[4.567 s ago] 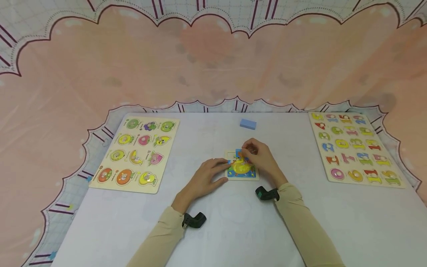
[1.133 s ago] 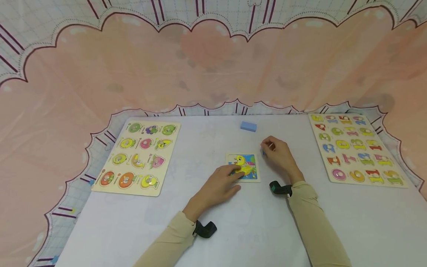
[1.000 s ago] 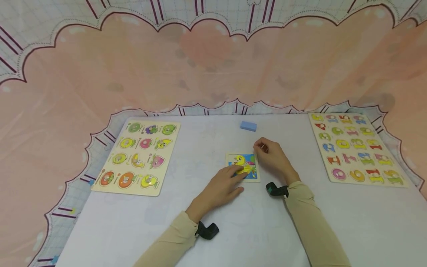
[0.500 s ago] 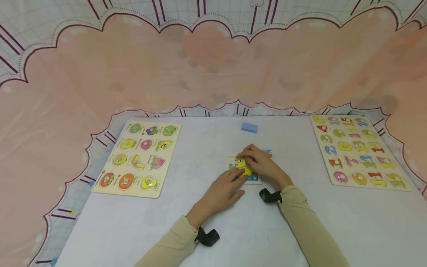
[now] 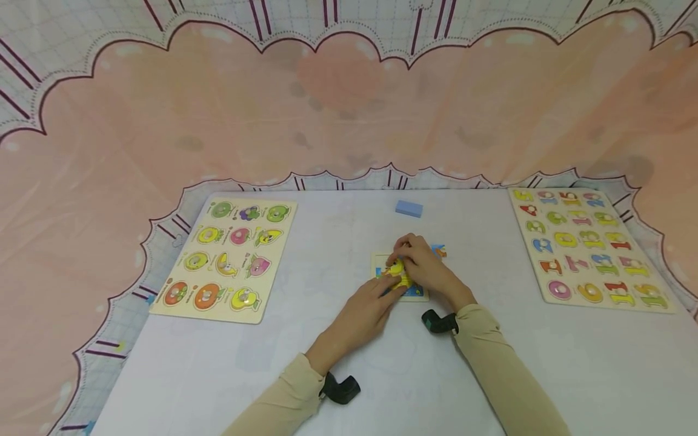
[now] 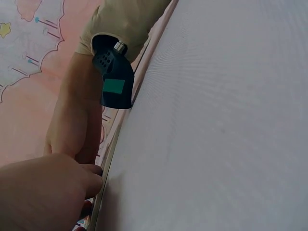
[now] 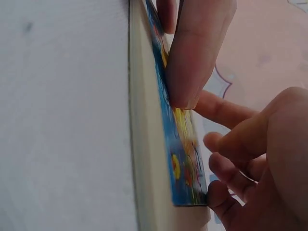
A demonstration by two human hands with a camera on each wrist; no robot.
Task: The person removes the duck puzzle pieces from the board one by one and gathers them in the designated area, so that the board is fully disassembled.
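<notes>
- Left hand: fingers spread and loosely extended, clasping nothing; fingertips rest on the near left part of the duck puzzle.
- Duck puzzle: flat in the middle of the white table, under both hands; it looks square, so it has no plain long axis; its near edge runs left to right; the duck's head points away from the person, bill to the left.
- Right hand: fingers bent over the puzzle's far right part, thumb touching the picture; whether it grasps a piece I cannot tell.
- Loose piece: blue and orange, just beyond the right hand.
- Blue block: farther off, near the far edge, its long axis roughly left to right.
</notes>
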